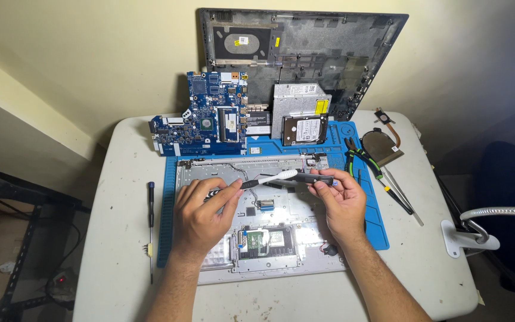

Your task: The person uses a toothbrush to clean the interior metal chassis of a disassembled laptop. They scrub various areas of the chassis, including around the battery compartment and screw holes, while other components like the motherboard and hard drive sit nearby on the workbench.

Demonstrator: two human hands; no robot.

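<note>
Pinching a thin black and white cable strip with both hands, left hand and right hand, we hold it above the open laptop chassis.

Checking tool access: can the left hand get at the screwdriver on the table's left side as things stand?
Probably yes. The screwdriver lies alone on bare table just left of the blue mat, with nothing over or against it. But the left hand is pinching one end of a long thin part, so it would need to let go first.

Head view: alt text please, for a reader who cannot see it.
Both hands, left and right, hold a thin black-and-white strip over an opened laptop base on a blue mat. A blue circuit board lies behind.
</note>
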